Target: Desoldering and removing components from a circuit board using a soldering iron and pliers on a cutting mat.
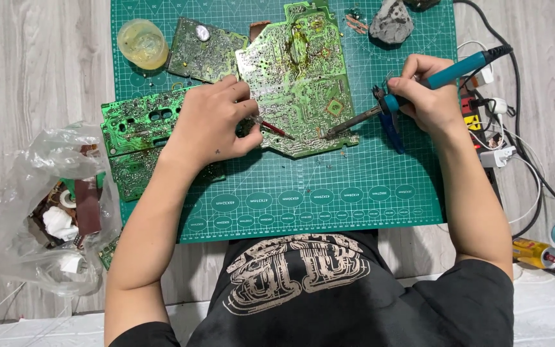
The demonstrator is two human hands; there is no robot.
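Centrally, a large green circuit board (300, 77) lies solder side up on a green cutting mat (329, 193) spread over the worktop. The left hand (213, 122) is pressed on the board's left edge, its fingers (242, 106) curled shut around a thin red-handled tool (274, 128), whose shaft is laid across the lower left part of the board. The right hand (428, 93) is held just off the board's right edge, fingers closed in a pen grip around a teal-handled soldering iron (412, 87); its dark tip is set on the board's lower right corner. Further circuit boards (139, 122) are spread under and beside the left wrist. A yellowish round tub (142, 44) is placed at the mat's upper left, and a crumpled plastic bag (52, 205) of scraps is seen at the left.
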